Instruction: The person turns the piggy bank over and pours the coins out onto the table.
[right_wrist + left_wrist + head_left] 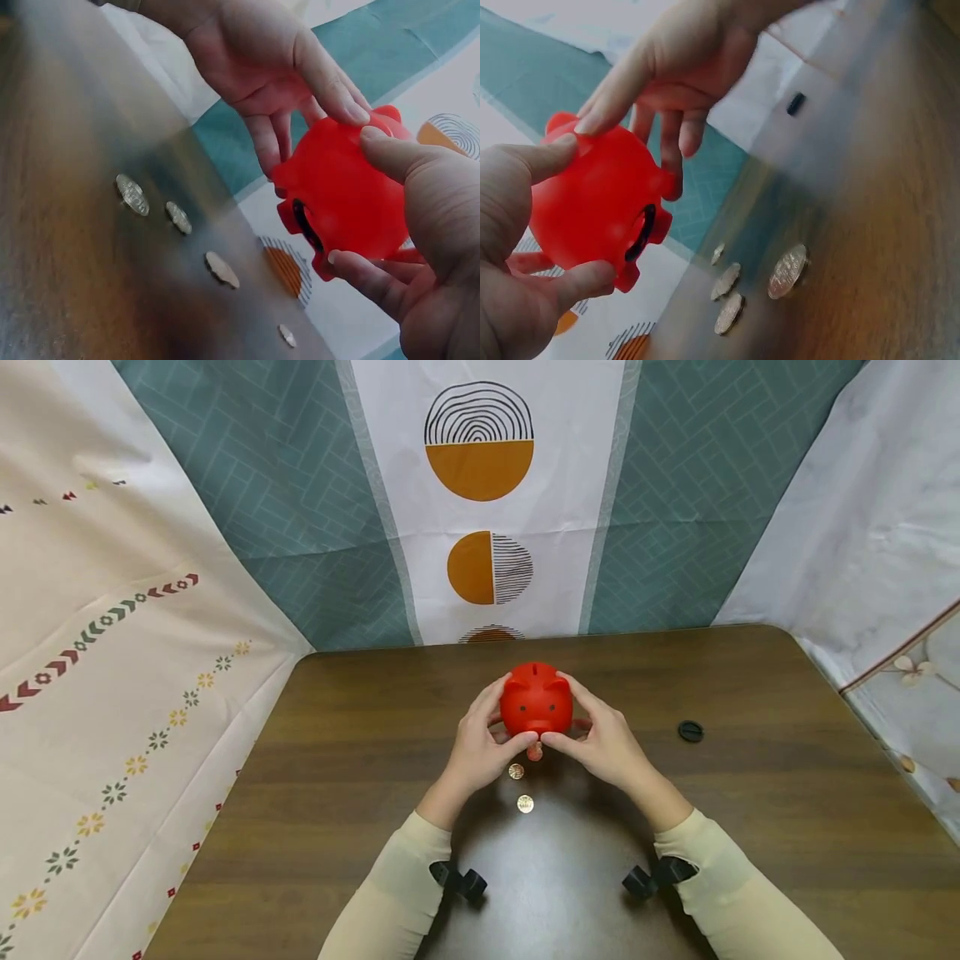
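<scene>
A red piggy bank [536, 700] is gripped from both sides, raised off the table, its face toward me and the slot on top. My left hand [480, 743] holds one side and my right hand [602, 745] the other, thumbs meeting near the snout. In the left wrist view, a dark-rimmed round hole [640, 232] shows in the belly between the feet. Several gold-coloured coins lie on the table beneath; one coin [525, 804] is nearest me, another coin [516, 771] just beyond. A reddish-looking coin [535, 751] appears right below the snout.
A round black plug [691, 731] lies on the wooden table [360, 827] to the right. Patterned cloths hang behind the table and along both sides. A black strap with a small camera [459, 880] sits on each wrist.
</scene>
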`<state>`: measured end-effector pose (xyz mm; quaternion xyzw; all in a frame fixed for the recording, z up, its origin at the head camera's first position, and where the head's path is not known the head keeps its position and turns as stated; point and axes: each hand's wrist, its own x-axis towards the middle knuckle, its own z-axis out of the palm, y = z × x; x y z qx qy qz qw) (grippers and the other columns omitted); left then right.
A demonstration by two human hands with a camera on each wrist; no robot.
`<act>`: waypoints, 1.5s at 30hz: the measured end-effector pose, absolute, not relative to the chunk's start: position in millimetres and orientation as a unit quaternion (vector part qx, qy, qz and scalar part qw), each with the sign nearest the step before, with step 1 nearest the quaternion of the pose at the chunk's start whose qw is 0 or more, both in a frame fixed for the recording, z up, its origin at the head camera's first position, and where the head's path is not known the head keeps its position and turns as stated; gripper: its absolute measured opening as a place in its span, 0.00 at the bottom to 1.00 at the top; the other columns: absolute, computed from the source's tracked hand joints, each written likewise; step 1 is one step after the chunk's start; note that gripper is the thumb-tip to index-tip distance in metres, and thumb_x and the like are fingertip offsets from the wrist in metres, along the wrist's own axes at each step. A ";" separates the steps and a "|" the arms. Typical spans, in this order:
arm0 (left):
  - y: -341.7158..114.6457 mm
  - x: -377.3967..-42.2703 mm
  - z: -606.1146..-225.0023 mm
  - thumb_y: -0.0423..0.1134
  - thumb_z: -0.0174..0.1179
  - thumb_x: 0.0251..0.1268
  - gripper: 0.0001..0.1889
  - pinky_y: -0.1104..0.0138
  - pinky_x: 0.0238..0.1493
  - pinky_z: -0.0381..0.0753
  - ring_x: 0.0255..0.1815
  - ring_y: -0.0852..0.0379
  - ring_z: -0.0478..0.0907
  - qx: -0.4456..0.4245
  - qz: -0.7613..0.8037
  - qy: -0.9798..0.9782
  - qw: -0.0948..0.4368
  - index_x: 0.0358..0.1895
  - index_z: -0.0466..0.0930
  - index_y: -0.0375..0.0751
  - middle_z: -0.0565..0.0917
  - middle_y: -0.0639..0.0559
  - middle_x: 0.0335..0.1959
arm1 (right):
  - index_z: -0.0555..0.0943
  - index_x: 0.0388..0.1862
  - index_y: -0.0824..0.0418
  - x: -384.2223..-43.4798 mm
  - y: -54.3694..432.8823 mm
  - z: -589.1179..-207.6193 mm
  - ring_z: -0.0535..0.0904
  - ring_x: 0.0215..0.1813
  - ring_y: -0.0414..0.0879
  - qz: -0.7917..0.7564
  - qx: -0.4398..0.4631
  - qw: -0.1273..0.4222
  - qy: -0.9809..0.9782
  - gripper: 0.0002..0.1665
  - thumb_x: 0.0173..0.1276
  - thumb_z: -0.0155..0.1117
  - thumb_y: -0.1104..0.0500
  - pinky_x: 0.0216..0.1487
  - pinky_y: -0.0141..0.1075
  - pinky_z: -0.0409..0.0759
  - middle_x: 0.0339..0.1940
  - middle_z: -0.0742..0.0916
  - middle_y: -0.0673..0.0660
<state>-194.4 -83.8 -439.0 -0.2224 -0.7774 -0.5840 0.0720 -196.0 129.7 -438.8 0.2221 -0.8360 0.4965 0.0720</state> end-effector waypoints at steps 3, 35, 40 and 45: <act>-84.5 -194.2 -439.5 0.43 0.72 0.54 0.43 0.58 0.42 0.84 0.54 0.46 0.78 -0.207 -0.578 -0.787 0.061 0.73 0.58 0.60 0.66 0.56 0.68 | 0.59 0.74 0.38 -196.1 129.3 -440.2 0.79 0.56 0.52 0.494 0.213 0.070 -0.840 0.50 0.56 0.74 0.44 0.44 0.45 0.84 0.65 0.76 0.52; -82.0 -186.9 -428.1 0.30 0.73 0.49 0.46 0.58 0.47 0.82 0.62 0.44 0.73 -0.280 -0.559 -0.765 0.152 0.73 0.59 0.43 0.56 0.46 0.74 | 0.60 0.75 0.46 -187.8 128.5 -430.9 0.84 0.48 0.55 0.495 0.266 0.159 -0.812 0.54 0.52 0.78 0.58 0.39 0.38 0.85 0.70 0.70 0.57; -84.8 -193.9 -435.3 0.35 0.72 0.53 0.46 0.61 0.46 0.82 0.60 0.46 0.75 -0.247 -0.576 -0.774 0.094 0.75 0.56 0.53 0.57 0.51 0.74 | 0.57 0.76 0.37 -190.7 127.6 -433.8 0.85 0.46 0.56 0.494 0.220 0.090 -0.836 0.53 0.56 0.75 0.49 0.36 0.36 0.85 0.67 0.73 0.57; -86.1 -194.6 -437.3 0.42 0.71 0.55 0.44 0.63 0.43 0.84 0.55 0.47 0.78 -0.217 -0.558 -0.798 0.067 0.74 0.56 0.58 0.63 0.54 0.70 | 0.57 0.75 0.37 -192.4 127.3 -435.2 0.86 0.42 0.52 0.504 0.203 0.054 -0.838 0.51 0.57 0.74 0.46 0.36 0.37 0.85 0.65 0.75 0.54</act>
